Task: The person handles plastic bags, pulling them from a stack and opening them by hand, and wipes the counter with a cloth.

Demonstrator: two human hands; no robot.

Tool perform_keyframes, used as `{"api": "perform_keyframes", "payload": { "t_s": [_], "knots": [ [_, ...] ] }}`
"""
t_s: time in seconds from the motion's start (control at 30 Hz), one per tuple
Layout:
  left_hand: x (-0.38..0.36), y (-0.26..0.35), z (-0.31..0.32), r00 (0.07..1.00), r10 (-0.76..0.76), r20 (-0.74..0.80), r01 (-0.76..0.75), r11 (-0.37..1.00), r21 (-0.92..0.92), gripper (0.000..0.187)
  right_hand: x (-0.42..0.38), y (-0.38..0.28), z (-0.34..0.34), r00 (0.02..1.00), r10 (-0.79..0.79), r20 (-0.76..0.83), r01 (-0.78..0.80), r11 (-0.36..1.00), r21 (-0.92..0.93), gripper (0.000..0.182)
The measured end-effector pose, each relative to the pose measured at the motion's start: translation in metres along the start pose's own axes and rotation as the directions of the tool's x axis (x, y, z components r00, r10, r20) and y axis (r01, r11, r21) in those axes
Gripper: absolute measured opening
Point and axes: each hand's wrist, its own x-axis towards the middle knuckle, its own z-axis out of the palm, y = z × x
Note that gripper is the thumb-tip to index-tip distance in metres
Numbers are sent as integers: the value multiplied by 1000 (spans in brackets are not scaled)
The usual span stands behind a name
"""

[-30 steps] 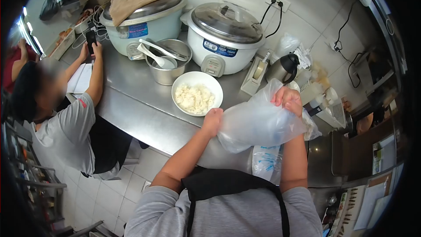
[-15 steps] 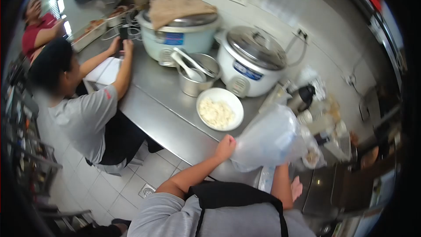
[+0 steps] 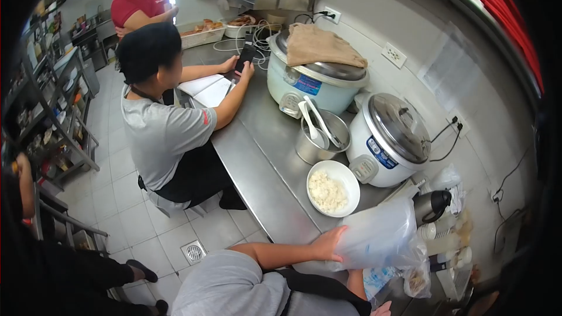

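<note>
My left hand (image 3: 329, 243) is at the left end of a large clear plastic bag (image 3: 377, 231), its fingers curled against the bag's edge. My right forearm reaches up beneath the bag, which hides the hand. Just beyond my left hand, a white bowl (image 3: 355, 182) of white rice (image 3: 328, 192) stands on the steel table (image 3: 243, 140). Blue-printed plastic (image 3: 377, 279) lies below the large bag. A pinkish, hand-like shape (image 3: 381, 309) shows at the bottom edge; whose it is I cannot tell.
Behind the bowl stand a metal pot (image 3: 310, 151) with utensils, a white cooker (image 3: 383, 146) and a larger cooker (image 3: 319, 90) under a brown cloth. A seated person (image 3: 170, 126) holds a phone (image 3: 244, 58). A dark jug (image 3: 432, 205) and cups stand right. Another person is behind.
The view has shifted, and the table and cookers appear farther right and lower. My left hand has changed from a tight fist at the bag to a looser hold with its thumb apart.
</note>
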Motion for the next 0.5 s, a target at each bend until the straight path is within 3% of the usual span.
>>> {"api": "perform_keyframes", "payload": {
  "t_s": [0.07,0.2,0.23,0.27,0.3,0.33,0.37,0.4,0.47,0.5],
  "knots": [
    [-4,-7,13,993,-120,1,120,991,60,92,11,5,5,996,-92,-13,89,988,-127,45],
    [0,-21,24,985,-121,-119,138,981,140,68,28,20,13,934,-339,-113,262,864,-429,48],
    [4,-18,20,973,-227,-49,232,966,114,67,32,24,16,913,-375,-161,263,843,-469,49],
    [8,-16,16,945,-326,30,321,941,109,67,28,-14,-23,1000,-13,-2,11,914,-405,54],
    [9,-14,15,959,-282,4,280,955,99,64,31,16,8,993,-14,-114,-14,971,-239,56],
    [13,-12,14,972,-233,-24,234,968,86,60,16,-32,-62,990,140,-9,-136,974,182,55],
    [18,-5,13,972,-233,-20,234,967,104,57,2,-34,-87,972,117,-203,-61,963,261,49],
    [22,1,12,972,-233,-28,234,965,120,54,-16,-54,-124,909,291,-300,-204,935,289,44],
    [21,-8,17,985,-156,-73,165,975,151,54,-56,-8,-160,808,314,-499,-293,948,123,42],
    [22,-10,17,990,-124,-61,133,974,182,56,-85,5,-178,737,383,-558,-453,891,13,41]
  ]
}}
